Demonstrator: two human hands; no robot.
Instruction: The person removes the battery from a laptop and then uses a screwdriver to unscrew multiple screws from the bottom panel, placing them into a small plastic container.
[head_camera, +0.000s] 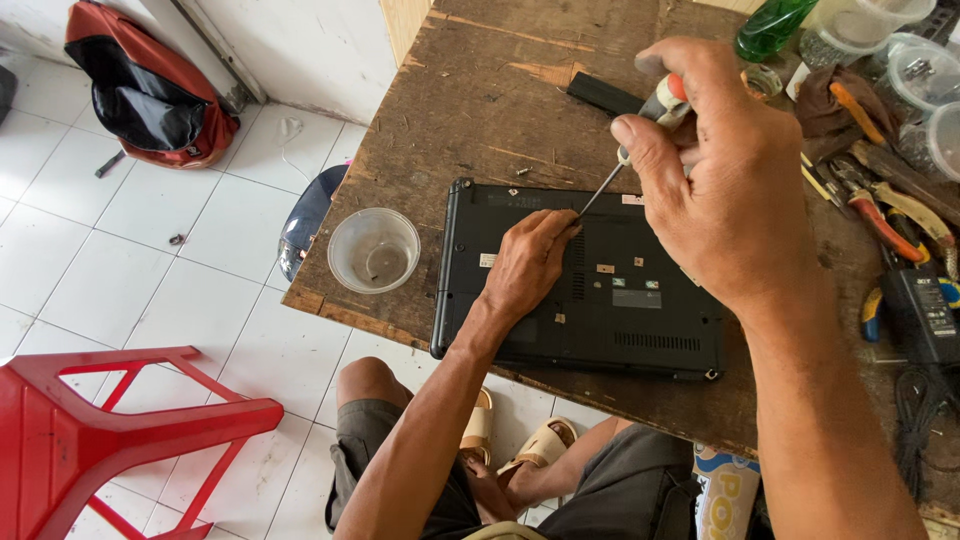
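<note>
- Here, the landmark: a black laptop (600, 290) lying underside up on a worn wooden table (470, 110), its long edge parallel to the table's near edge.
- Left hand (528, 262) — resting palm-down on the laptop's underside, left of its middle, fingers bent and pressed against the case near the vent slots; it holds nothing, only steadies the laptop.
- Right hand (722, 180) — raised above the laptop's far right part, clenched around the red-and-white handle of a screwdriver (625, 165).
- Screwdriver shaft: slants down and to the left from the right hand; its tip meets the laptop's underside just beside the left hand's fingertips (568, 228), near the laptop's far edge.
- Clear plastic cup (374, 250): stands on the table just left of the laptop, apart from both hands; something small lies at its bottom, too small to identify.
- Slim black bar (604, 95): lies on the table beyond the laptop's far edge, partly behind the right hand.
- Pliers with red and yellow grips (880, 215): a loose heap to the right of the laptop, well clear of the work.
- Red plastic chair (110, 440): on the white tiled floor, far to the left of the laptop.
</note>
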